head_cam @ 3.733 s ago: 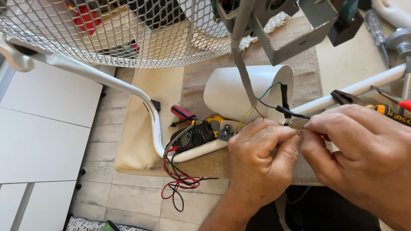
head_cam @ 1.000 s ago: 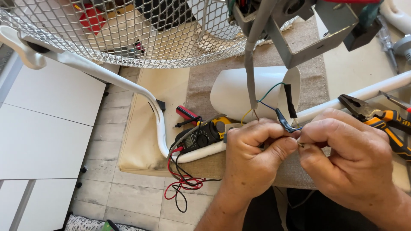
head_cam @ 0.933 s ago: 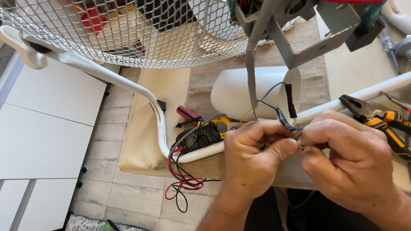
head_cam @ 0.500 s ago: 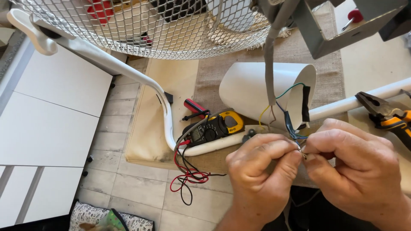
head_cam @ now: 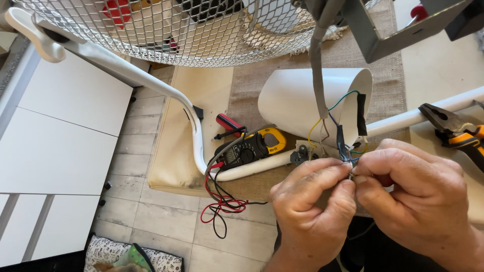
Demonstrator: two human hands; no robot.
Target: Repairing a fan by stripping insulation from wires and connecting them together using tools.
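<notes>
Two hands (head_cam: pixel 363 201) on thin wires (head_cam: pixel 348 153)

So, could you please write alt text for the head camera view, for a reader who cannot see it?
Two bare hands, left hand and right hand, pinch thin coloured wires together between their fingertips. Behind them a white curved cover and a yellow and black clamp meter with red and black leads lie on a beige cloth, and orange-handled pliers lie to the right.
</notes>
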